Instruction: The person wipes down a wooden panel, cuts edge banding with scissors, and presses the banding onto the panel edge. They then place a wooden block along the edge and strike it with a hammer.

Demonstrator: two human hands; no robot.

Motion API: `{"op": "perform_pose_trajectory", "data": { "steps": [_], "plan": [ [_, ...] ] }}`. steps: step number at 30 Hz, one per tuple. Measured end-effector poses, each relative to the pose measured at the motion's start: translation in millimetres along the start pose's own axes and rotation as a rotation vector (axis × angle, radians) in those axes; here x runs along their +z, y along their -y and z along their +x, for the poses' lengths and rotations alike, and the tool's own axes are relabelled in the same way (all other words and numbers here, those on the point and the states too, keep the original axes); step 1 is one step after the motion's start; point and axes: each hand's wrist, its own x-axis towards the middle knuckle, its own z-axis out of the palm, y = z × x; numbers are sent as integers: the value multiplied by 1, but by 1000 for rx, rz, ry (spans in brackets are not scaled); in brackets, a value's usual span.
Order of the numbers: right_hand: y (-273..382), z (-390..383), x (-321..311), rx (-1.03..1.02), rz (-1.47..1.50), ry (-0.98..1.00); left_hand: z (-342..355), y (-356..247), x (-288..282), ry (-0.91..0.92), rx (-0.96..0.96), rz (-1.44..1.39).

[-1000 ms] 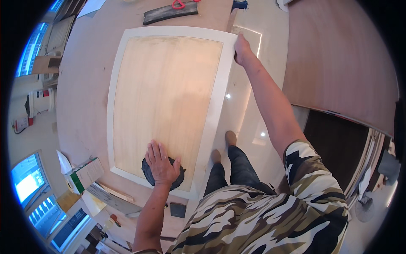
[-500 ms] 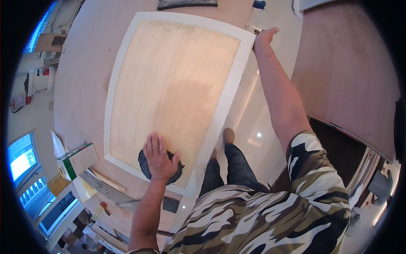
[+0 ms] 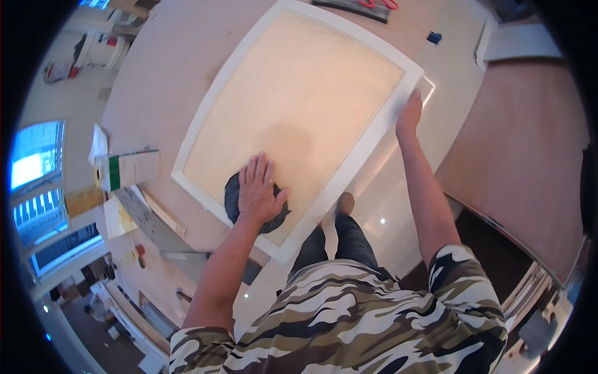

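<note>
A large pale yellow panel (image 3: 293, 93) with a white border (image 3: 208, 121) lies flat in front of me. Near its closest corner, my left hand (image 3: 256, 193) rests palm down with the fingers stretched out. Beneath that palm is a crumpled, roundish black cloth-like pad (image 3: 233, 198), partly covered by the hand. My right arm reaches out to the panel's right side, where my right hand (image 3: 409, 115) is against the white border, just short of the far right corner. Motion smears its fingers, so anything in them cannot be made out.
The pinkish table (image 3: 156, 81) carries a white-and-green box (image 3: 134, 169) and grey strips (image 3: 146, 215) at left. A dark bar (image 3: 349, 9) with red loops lies beyond. A dark blue scrap (image 3: 434, 38) lies on the shiny floor. Another brown board (image 3: 517, 124) stands at right.
The view has shifted, with the panel now farther right and up. My right hand has come from the far right corner a little toward me along the edge. My left hand stays on the pad.
</note>
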Motion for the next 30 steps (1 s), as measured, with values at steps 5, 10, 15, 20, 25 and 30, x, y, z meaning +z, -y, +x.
{"op": "perform_pose_trajectory", "data": {
  "steps": [5, 10, 15, 20, 25, 30],
  "plan": [
    [-47, -139, -70, 17, -369, 504, 4, -6, -2, -10, -29, -37],
    [-87, -269, -190, 399, -510, 1058, -5, -5, 2, -79, -40, -53],
    [-30, -349, -264, 531, -642, 1373, -10, -4, 4, -60, -102, -38],
    [-24, -390, -303, 576, -747, 1101, -15, -2, 12, -154, -96, -39],
    [-8, -451, -341, 577, -628, 999, -19, 5, 17, -176, -71, -1],
    [-10, -521, -382, 666, -526, 767, -20, 0, 15, -162, -62, 35]
  ]
}}
